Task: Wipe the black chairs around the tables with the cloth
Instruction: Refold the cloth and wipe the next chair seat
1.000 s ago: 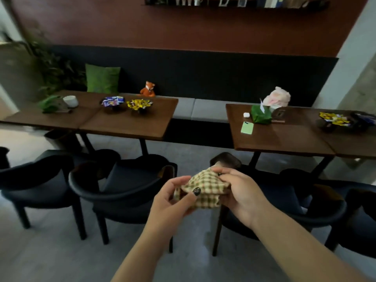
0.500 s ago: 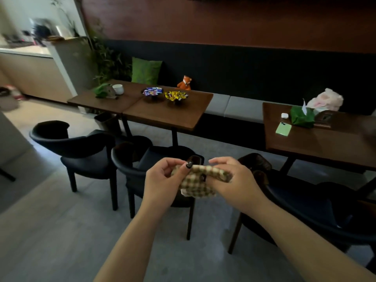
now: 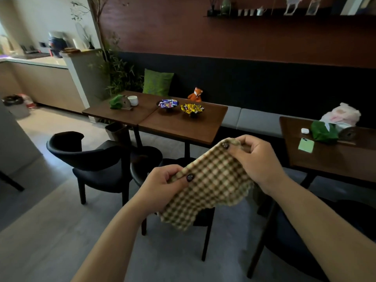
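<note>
Cloth [image 3: 205,188] pinched at its top edge by left hand [image 3: 160,190] and right hand [image 3: 258,159], spread in mid-air. Chairs [image 3: 95,159] beyond and below the grip, untouched by cloth; wiping apparently not begun.

Two hands – left [image 3: 160,188], right [image 3: 258,159] – on one cloth [image 3: 205,186]. Three black chairs [image 3: 89,159] [image 3: 146,167] [image 3: 317,237] – third partly hidden. Three tables [image 3: 114,112] [image 3: 183,125] [image 3: 333,155]. Two candy bowls [image 3: 168,104] [image 3: 192,109]. One cushion [image 3: 157,82], one fox toy [image 3: 196,95], one cup [image 3: 133,100], one phone [image 3: 305,145].
</note>
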The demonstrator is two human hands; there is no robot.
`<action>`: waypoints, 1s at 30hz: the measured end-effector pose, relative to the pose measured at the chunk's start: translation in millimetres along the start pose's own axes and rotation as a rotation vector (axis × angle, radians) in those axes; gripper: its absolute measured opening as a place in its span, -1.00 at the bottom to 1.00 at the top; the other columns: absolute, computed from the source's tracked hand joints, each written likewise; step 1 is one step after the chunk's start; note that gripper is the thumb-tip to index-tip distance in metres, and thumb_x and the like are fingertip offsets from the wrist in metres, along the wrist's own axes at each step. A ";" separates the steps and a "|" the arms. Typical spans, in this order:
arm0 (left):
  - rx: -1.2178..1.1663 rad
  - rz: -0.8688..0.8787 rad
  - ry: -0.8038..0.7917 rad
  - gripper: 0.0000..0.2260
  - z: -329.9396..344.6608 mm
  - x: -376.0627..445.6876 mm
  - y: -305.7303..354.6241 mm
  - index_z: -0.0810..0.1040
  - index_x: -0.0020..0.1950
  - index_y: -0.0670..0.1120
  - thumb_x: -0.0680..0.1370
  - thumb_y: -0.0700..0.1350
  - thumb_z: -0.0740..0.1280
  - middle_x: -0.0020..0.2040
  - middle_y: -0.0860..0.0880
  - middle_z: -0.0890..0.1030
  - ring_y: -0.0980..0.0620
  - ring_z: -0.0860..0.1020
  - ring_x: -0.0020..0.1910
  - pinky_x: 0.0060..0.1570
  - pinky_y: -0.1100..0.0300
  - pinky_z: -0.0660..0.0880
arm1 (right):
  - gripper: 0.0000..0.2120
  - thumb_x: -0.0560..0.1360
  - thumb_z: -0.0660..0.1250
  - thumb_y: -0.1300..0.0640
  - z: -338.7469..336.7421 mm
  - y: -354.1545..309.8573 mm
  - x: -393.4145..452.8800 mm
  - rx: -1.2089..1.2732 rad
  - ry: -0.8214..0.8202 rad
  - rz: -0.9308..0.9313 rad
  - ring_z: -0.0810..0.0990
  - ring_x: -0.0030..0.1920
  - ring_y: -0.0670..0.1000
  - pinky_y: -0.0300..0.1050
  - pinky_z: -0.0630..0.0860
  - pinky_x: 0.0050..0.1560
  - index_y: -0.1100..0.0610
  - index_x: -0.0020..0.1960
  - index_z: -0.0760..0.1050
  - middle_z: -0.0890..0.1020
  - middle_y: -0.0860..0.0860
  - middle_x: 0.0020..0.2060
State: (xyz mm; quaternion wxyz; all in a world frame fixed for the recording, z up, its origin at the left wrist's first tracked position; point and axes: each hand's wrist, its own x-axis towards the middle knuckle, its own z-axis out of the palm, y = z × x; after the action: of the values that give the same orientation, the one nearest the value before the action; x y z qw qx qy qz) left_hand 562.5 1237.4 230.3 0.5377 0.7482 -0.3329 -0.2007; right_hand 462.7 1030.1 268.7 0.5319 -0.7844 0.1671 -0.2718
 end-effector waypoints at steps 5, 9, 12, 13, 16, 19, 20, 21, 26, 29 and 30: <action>-0.310 0.017 -0.187 -0.90 -60.8 26.2 -6.2 0.66 -0.12 0.01 0.49 0.00 0.39 -0.17 0.03 0.66 0.11 0.63 -0.14 -0.16 0.32 0.52 | -0.80 0.54 0.30 0.05 38.2 -20.2 35.5 0.256 -0.102 0.125 0.67 -0.14 -0.04 -0.22 0.58 -0.14 0.08 -0.12 0.66 0.71 0.01 -0.16; -0.374 0.046 -0.263 -0.90 -100.8 51.3 -7.2 0.67 -0.09 0.00 0.49 -0.07 0.36 -0.15 0.03 0.65 0.12 0.60 -0.13 -0.12 0.32 0.51 | -0.83 0.52 0.30 0.15 67.5 -34.1 57.8 0.481 -0.074 0.223 0.66 -0.10 -0.02 -0.15 0.59 -0.09 0.07 -0.10 0.67 0.70 0.04 -0.10; -0.341 0.016 -0.291 -0.92 -122.7 63.7 -7.3 0.68 -0.10 0.01 0.49 -0.05 0.39 -0.13 0.02 0.67 0.11 0.62 -0.13 -0.12 0.31 0.52 | -0.84 0.48 0.36 0.13 80.1 -38.5 65.1 0.362 -0.019 0.170 0.66 0.01 0.01 -0.07 0.56 -0.01 -0.04 0.02 0.63 0.70 0.01 -0.04; -0.317 0.004 -0.286 -0.90 -127.4 66.2 -7.0 0.68 -0.08 -0.02 0.51 -0.01 0.41 -0.12 0.00 0.68 0.10 0.63 -0.12 -0.11 0.30 0.52 | -0.80 0.44 0.40 0.10 82.7 -40.3 65.6 0.313 -0.039 0.138 0.66 0.01 0.02 -0.08 0.56 -0.02 -0.05 0.05 0.60 0.70 0.02 -0.05; -0.254 0.010 -0.275 -0.73 -132.3 70.0 -5.7 0.66 -0.01 -0.10 0.46 0.05 0.36 -0.10 -0.03 0.69 0.08 0.64 -0.11 -0.09 0.30 0.55 | -0.62 0.29 0.48 0.10 88.5 -50.0 64.6 0.255 -0.151 0.052 0.68 -0.07 0.03 -0.19 0.58 -0.14 -0.01 0.10 0.57 0.70 0.06 -0.13; -0.283 0.069 -0.267 -0.70 -126.1 68.0 2.8 0.62 0.08 -0.20 0.49 -0.02 0.32 -0.12 -0.06 0.70 0.07 0.65 -0.14 -0.13 0.28 0.56 | -0.58 0.27 0.51 0.17 92.5 -59.8 66.7 0.234 -0.228 0.026 0.69 -0.09 0.07 -0.11 0.61 -0.12 0.02 0.11 0.58 0.70 0.11 -0.16; -0.301 0.094 -0.241 -0.72 -122.0 67.0 6.0 0.63 0.08 -0.20 0.49 -0.05 0.33 -0.12 -0.07 0.70 0.07 0.66 -0.14 -0.14 0.28 0.57 | -0.58 0.27 0.52 0.19 93.8 -63.4 67.7 0.215 -0.242 0.018 0.69 -0.09 0.08 -0.08 0.62 -0.10 0.03 0.11 0.57 0.70 0.13 -0.15; -0.316 0.118 -0.204 -0.75 -117.5 66.4 9.0 0.64 0.04 -0.19 0.47 -0.07 0.34 -0.14 -0.06 0.71 0.08 0.66 -0.15 -0.16 0.29 0.57 | -0.57 0.28 0.52 0.23 94.6 -67.2 68.5 0.193 -0.255 0.003 0.69 -0.09 0.08 -0.09 0.62 -0.08 0.04 0.12 0.57 0.70 0.13 -0.15; -0.414 0.233 0.030 -0.83 -102.2 65.1 19.3 0.67 -0.10 -0.15 0.39 -0.09 0.42 -0.18 -0.09 0.71 0.06 0.66 -0.19 -0.20 0.28 0.57 | -0.44 0.17 0.57 0.02 86.4 -81.0 68.5 0.163 -0.229 -0.063 0.68 -0.05 -0.01 -0.14 0.60 -0.04 -0.02 0.14 0.50 0.69 -0.01 -0.09; -0.507 0.238 0.190 -0.85 -100.7 64.3 23.7 0.70 -0.15 -0.05 0.34 -0.04 0.46 -0.17 -0.08 0.71 0.07 0.66 -0.18 -0.22 0.31 0.56 | -0.42 0.08 0.55 -0.22 79.1 -77.9 67.8 0.023 -0.184 -0.036 0.67 -0.10 -0.03 -0.12 0.61 -0.07 -0.08 0.02 0.47 0.67 -0.08 -0.15; -0.543 0.237 0.230 -0.85 -100.5 63.4 24.7 0.68 -0.14 -0.05 0.33 -0.06 0.47 -0.19 -0.06 0.71 0.09 0.66 -0.19 -0.22 0.32 0.55 | -0.47 0.09 0.54 -0.22 78.3 -75.8 66.6 0.017 -0.196 -0.032 0.66 -0.13 0.01 -0.11 0.61 -0.09 -0.07 -0.03 0.48 0.67 -0.05 -0.18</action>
State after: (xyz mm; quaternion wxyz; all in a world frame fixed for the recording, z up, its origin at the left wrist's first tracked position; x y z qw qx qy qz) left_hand 666.0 1254.6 291.4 0.7714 0.5511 -0.2892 -0.1322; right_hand 561.0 1080.3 332.9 0.5478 -0.8054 0.0996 -0.2034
